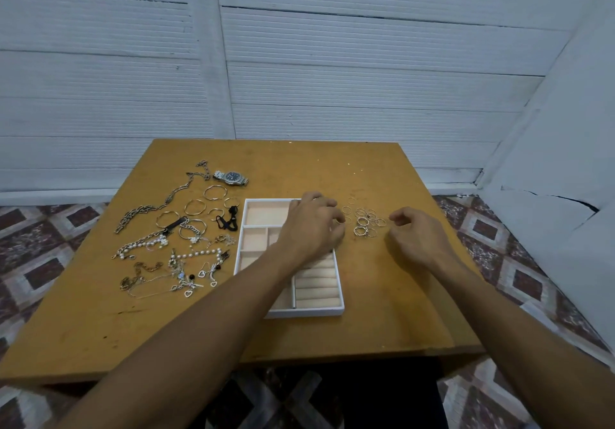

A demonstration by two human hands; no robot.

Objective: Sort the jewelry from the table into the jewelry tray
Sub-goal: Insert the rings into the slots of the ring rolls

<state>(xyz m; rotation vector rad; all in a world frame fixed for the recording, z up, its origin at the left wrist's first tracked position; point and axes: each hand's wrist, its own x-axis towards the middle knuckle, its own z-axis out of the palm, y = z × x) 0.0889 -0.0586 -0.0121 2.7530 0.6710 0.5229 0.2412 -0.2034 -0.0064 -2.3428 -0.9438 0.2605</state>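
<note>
Nearest to you is the front rim of the white rectangular jewelry tray (306,312), and its long side runs away from you on the orange-brown wooden table (382,295). In its near right part lie the beige padded ring rolls (316,282), each roll lying left to right, and they look empty.

Your left hand (312,225) is above the right edge of the tray. Its fingers are curled, with the tips at the left border of the thin silver rings (364,222). I cannot tell if it already pinches one ring. Your right hand (419,235) hovers just beside the rings on their right side. Its fingers are loosely curled, and I see nothing between them.

So the rings lie flat in a loose group between your two hands, right of the tray and farther from you than the rolls. Both hands are near them, but the left one is nearer. I judge that a ring must come back toward you and a little left to reach the rolls. Nothing stands in this way except your own left forearm, which crosses over the tray.

Left of the tray, well apart from your hands, wait the white pearl bracelets (143,245), the big silver hoops (196,207) and a long silver chain necklace (149,209). Farthest is the steel wristwatch with the dark dial (231,178)
</note>
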